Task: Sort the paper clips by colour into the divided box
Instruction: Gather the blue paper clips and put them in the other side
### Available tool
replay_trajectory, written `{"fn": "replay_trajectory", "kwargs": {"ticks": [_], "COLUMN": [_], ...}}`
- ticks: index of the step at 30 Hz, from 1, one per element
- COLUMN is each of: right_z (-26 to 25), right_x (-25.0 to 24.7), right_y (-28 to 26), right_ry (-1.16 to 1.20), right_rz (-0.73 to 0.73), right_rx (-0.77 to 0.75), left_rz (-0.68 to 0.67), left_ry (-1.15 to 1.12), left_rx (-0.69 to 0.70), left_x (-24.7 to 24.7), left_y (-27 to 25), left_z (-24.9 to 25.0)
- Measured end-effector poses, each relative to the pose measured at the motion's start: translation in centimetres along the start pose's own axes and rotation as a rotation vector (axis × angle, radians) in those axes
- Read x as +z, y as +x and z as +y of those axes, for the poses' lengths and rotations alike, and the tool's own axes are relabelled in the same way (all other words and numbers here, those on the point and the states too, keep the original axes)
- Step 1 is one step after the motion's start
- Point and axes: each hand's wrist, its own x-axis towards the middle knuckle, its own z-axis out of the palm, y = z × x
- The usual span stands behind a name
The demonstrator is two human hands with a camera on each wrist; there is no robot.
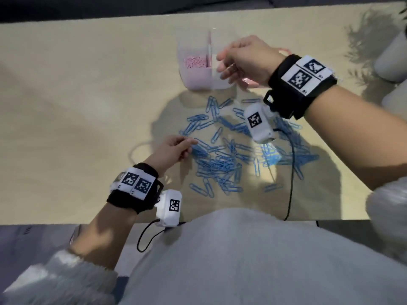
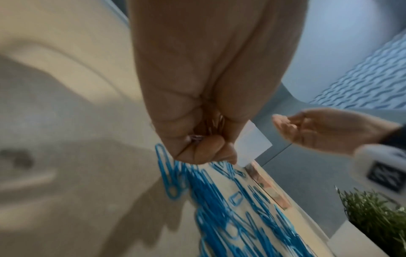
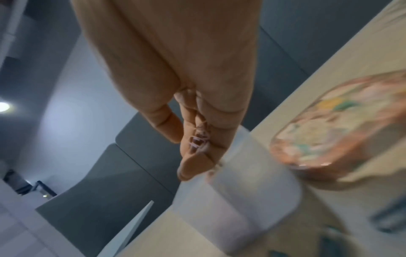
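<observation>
My right hand [image 1: 244,58] hovers over the box [image 1: 198,69], which stands toward the far side of the surface [image 1: 77,95]. Its fingers are curled, and the right wrist view shows a few pink clips [image 3: 199,139] held between thumb and fingertips, above the box's right compartment. The left compartment holds a heap of pink clips [image 1: 196,62]; a thin divider [image 1: 209,51] separates the two. The box's near wall stands just beyond the far edge of the blue clips [image 1: 229,155].

My left hand [image 1: 174,149] rests at the left margin of the blue clips, fingers curled. The left wrist view shows pale clips [image 2: 195,138] tucked in the closed palm, though blur hides their number and exact colour.

The blue clips lie scattered in a loose patch at mid-surface, between the box and the near edge, thickest at the centre and thinning outward. A few stray ones lie near the front.

Left of the box and the clips, the surface is bare wood out to its left edge. Right of the box, partly hidden by my right hand, lies a pink-rimmed lid or dish [image 3: 342,130] with a mottled pattern. A pale pot [image 1: 392,60] with a plant [image 2: 377,215] stands at the far right corner. A black cable [image 1: 291,172] runs from my right wrist camera across the clips to the near edge.
</observation>
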Motion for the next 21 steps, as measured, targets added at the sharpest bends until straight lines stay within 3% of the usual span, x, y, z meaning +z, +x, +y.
{"fn": "replay_trajectory", "kwargs": {"ticks": [3,6,10,12,15,18,21], "right_z": [-2.0,-2.5,-1.4,-0.8,1.5,5.6,9.9], "right_x": [3.0,5.2,5.4,4.0,0.9,-2.2,-4.5], "right_y": [3.3,5.1,5.3,3.9,0.2,-4.3,-8.4], "right_ry": [0.116,0.095,0.028,0.015,0.01,0.036,-0.208], "right_rz": [-0.004,0.092,0.057,0.129,0.3,0.397,0.458], "right_rx": [0.035,0.086,-0.035,-0.146,-0.169,-0.09,0.059], "left_rz": [0.059,0.103,0.139,0.188,0.286,0.324,0.273], "left_ry": [0.087,0.201,0.451,0.606,0.751,0.871,1.003], "left_rx": [0.038,0.1,0.224,0.322,0.451,0.491,0.437], "left_x": [-1.1,-2.1,-3.0,-2.9,-2.3,-2.0,-1.5], "left_y": [0.2,0.8,3.1,4.7,7.7,10.7,11.9], "left_z": [1.4,3.5,7.3,9.7,13.1,14.7,14.6]}}
